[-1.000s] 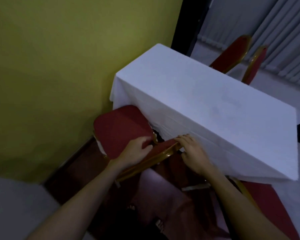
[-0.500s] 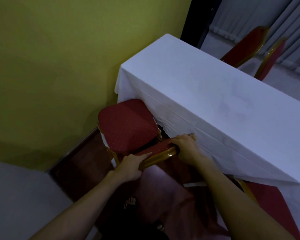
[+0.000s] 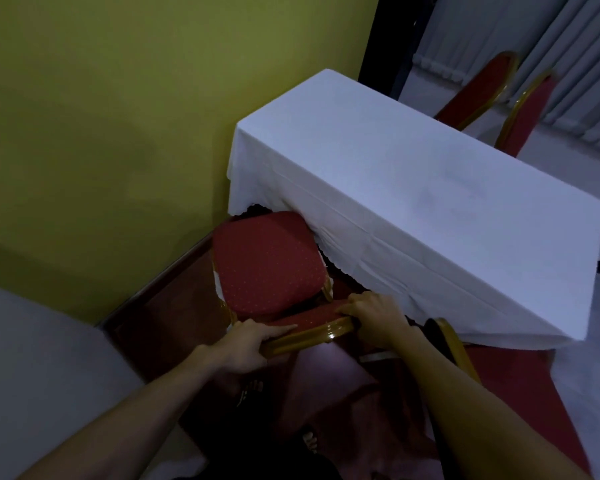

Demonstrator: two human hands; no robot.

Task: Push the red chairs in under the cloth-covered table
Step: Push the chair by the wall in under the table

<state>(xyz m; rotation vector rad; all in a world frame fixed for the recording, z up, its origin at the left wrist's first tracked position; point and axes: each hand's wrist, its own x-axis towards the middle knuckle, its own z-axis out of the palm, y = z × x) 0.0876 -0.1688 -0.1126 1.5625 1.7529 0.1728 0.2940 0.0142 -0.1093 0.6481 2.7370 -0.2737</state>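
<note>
A red chair (image 3: 264, 265) with a gold frame stands at the near left corner of the white cloth-covered table (image 3: 395, 188). Its seat's far edge sits under the cloth hem. My left hand (image 3: 250, 344) grips the left part of the chair's gold backrest top. My right hand (image 3: 374, 313) holds the right end of that same backrest. A second red chair (image 3: 506, 386) stands to my right, its gold back rim close to my right forearm.
A yellow-green wall (image 3: 118, 133) runs close along the left. Two more red chairs (image 3: 499, 95) stand behind the table's far side near grey curtains. Dark red-brown floor lies below, and my feet show at the bottom.
The chair has slid toward the table, its seat's far edge now under the cloth. My left hand has shifted from the seat onto the backrest rim.
</note>
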